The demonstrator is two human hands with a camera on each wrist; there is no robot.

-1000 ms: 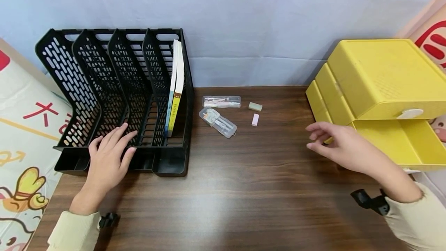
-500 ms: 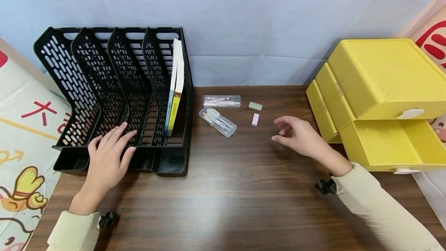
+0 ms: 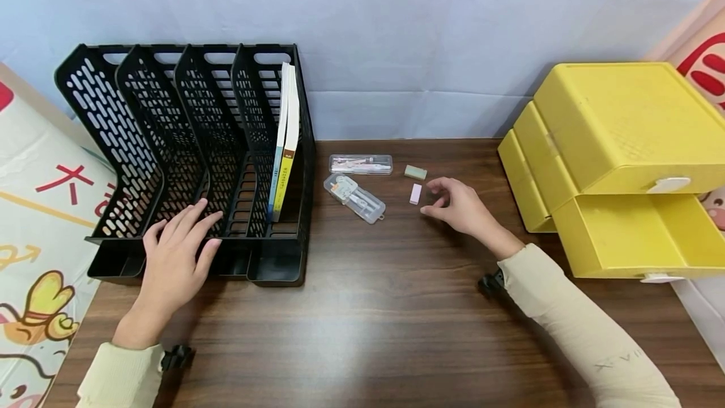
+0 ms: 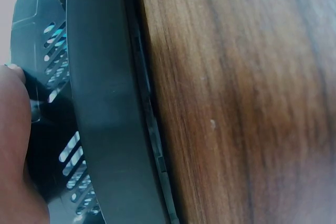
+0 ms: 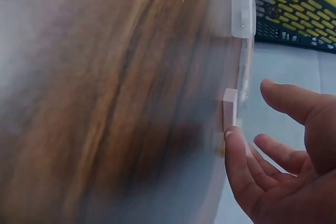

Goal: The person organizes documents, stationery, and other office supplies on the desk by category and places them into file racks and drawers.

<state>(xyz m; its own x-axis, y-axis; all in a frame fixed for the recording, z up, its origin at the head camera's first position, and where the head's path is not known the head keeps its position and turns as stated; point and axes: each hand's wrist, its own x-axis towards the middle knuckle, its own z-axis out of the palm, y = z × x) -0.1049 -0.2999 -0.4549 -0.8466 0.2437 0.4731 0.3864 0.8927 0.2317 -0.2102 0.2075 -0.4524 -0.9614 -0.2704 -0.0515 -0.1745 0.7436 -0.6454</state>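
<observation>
My left hand (image 3: pixel 177 255) rests on the front edge of a black desktop file rack (image 3: pixel 275 281), fingers spread over it; the left wrist view shows the rack's front wall (image 4: pixel 107 98) beside the hand (image 4: pixel 16 145). My right hand (image 3: pixel 460 208) is just right of a small pink eraser (image 3: pixel 416 194), thumb and fingers parted with nothing between them. In the right wrist view, the pink eraser (image 5: pixel 229 107) appears close to the fingertips of that hand (image 5: pixel 289 161). A greenish eraser (image 3: pixel 415 172) lies behind the pink one.
Two clear plastic cases, one flat at the back (image 3: pixel 360 164) and one slanted (image 3: pixel 355 198), lie left of the erasers. Two thin books (image 3: pixel 286 143) stand in the rack's right slot. At right, a yellow drawer unit (image 3: pixel 651 115) has its middle drawer (image 3: pixel 629 232) pulled out.
My right hand has moved left from beside the yellow drawers to the pink eraser. The left hand has stayed on the rack.
</observation>
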